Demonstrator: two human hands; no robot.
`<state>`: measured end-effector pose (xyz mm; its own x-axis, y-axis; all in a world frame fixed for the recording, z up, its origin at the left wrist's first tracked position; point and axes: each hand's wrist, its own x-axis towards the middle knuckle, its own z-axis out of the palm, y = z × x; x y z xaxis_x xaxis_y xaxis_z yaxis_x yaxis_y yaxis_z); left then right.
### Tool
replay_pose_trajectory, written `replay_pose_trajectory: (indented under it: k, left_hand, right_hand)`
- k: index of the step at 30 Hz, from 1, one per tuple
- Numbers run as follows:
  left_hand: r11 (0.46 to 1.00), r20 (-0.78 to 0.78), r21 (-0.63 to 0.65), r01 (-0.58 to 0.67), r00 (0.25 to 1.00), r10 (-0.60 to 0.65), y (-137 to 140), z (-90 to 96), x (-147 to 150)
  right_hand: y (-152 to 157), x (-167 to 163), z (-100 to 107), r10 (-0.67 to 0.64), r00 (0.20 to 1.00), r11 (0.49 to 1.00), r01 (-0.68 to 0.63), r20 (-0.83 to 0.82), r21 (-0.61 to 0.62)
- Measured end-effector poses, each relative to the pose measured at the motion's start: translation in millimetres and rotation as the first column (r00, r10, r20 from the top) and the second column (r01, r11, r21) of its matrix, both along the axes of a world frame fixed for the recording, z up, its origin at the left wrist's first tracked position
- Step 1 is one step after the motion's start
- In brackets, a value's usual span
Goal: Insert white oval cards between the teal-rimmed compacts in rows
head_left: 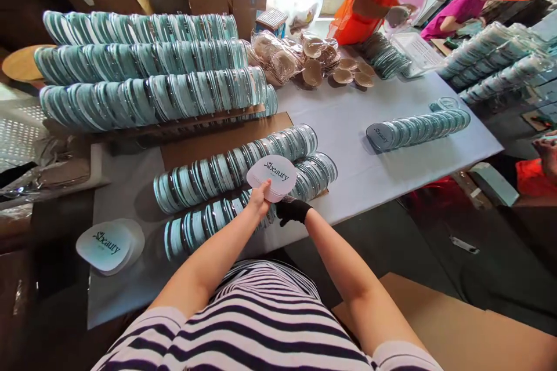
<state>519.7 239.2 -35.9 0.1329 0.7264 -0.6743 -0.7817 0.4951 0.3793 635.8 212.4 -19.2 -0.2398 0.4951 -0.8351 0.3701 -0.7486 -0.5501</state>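
Observation:
My left hand pinches a small stack of rounded white cards printed "beauty", thumb on top. Just right of and below it is my right hand, in a black glove, its fingers apart beside the lower row of clear round discs. Whether the glove touches a disc or the cards' underside is hidden. The cards hang over this row and partly cover it. Behind lies a second row of discs. More of the printed cards rest at the table's left corner.
Long stacked rows of discs fill the back left of the white table. A shorter row lies right. Brown pads, some bagged, sit at the back. Across the table, a person in an orange vest handles something round.

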Motion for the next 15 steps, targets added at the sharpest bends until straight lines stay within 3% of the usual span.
replay_pose_trajectory:
  k: [2,4,6,7,9,11,13,15]
  left_hand:
    - [0.999,-0.027,0.032,-0.036,0.999,0.037,2,5.9,-23]
    - [0.991,-0.091,0.097,-0.087,0.991,0.096,1,12.1,-62]
    - [0.979,-0.197,0.161,-0.127,0.968,0.158,-9,18.6,-109]
    - [0.974,-0.254,0.18,-0.135,0.95,0.179,-17,21.8,-131]
    - [0.973,-0.347,0.185,-0.137,0.917,0.195,-38,27.7,-164]
    - [0.977,-0.385,0.164,-0.134,0.903,0.188,-60,31.7,-178]
    - [0.975,-0.382,0.147,-0.164,0.9,0.209,-78,33.0,-177]
    - [0.964,-0.362,0.148,-0.222,0.895,0.261,-90,31.7,-170]
  right_hand:
    - [5,-1,10,0.181,0.942,0.98,-0.198,0.282,0.033]
    - [6,-5,20,0.264,0.76,0.889,-0.43,0.594,0.155]
    - [4,-10,29,0.183,0.611,0.755,-0.589,0.77,0.288]
    - [2,-13,32,0.118,0.597,0.703,-0.615,0.794,0.358]
    - [-1,-23,35,-0.007,0.728,0.65,-0.517,0.685,0.557]
    - [-6,-41,33,-0.083,0.875,0.566,-0.353,0.477,0.745]
    - [-13,-65,28,-0.048,0.941,0.476,-0.273,0.334,0.836]
    - [-25,-91,25,0.02,0.952,0.421,-0.285,0.305,0.861]
